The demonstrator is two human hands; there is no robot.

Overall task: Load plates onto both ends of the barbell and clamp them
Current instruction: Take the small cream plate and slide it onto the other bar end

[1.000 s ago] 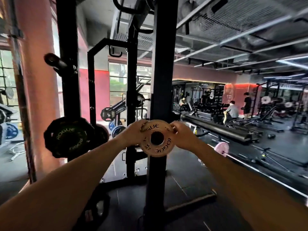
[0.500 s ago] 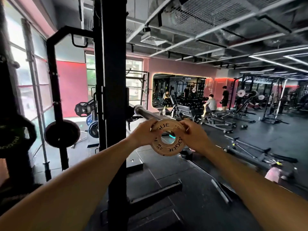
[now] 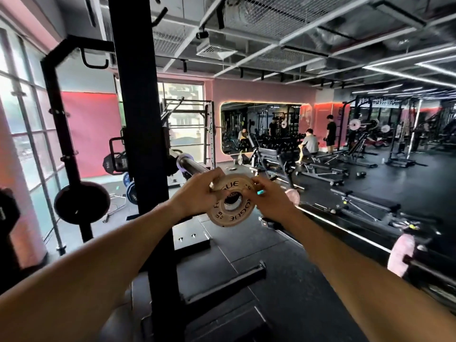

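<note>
Gym racks stood behind; the left hand point(image 3: 195, 193) and right hand point(image 3: 267, 201) gripped the small plate point(image 3: 230, 202), its hole meeting the barbell sleeve point(image 3: 191, 166); clamping remained.

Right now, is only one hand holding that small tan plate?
No: the left hand and the right hand each grip an edge of the small plate, holding it at the barbell sleeve.

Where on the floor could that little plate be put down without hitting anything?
Bare floor mat lies between the rack upright and the pink-plated bar at the right. The bolted rack foot and the benches beyond are crowded. Both hands hold the small plate.
</note>
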